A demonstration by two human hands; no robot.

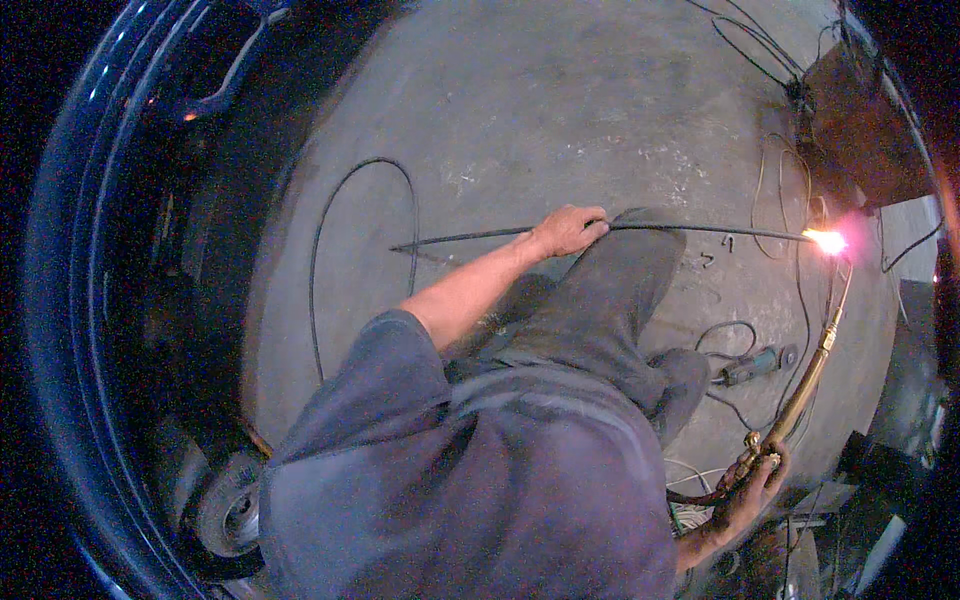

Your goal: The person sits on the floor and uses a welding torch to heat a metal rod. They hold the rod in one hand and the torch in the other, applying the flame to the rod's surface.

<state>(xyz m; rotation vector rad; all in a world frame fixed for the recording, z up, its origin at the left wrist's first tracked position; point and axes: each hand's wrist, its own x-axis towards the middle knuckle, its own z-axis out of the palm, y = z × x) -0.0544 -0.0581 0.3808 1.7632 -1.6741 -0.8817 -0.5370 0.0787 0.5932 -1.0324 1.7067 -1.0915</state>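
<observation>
A long dark metal rod [710, 230] lies crosswise above my thigh, with my left hand [572, 230] closed around its middle. My right hand [750, 490] grips the rear of a brass gas torch [805, 392] near its valve knobs. The torch points up and away from me. Its tip is close to the rod's right end, where a bright white-orange glow [827, 241] with a pink halo hides that end. Whether the tip touches the rod cannot be made out.
An angle grinder [755, 366] with a cord lies on the concrete floor [520, 100]. A dark cable [314, 250] loops at the left. A brown metal panel [865, 125] stands at the far right, among wires. A small wheel [230, 505] is at the lower left.
</observation>
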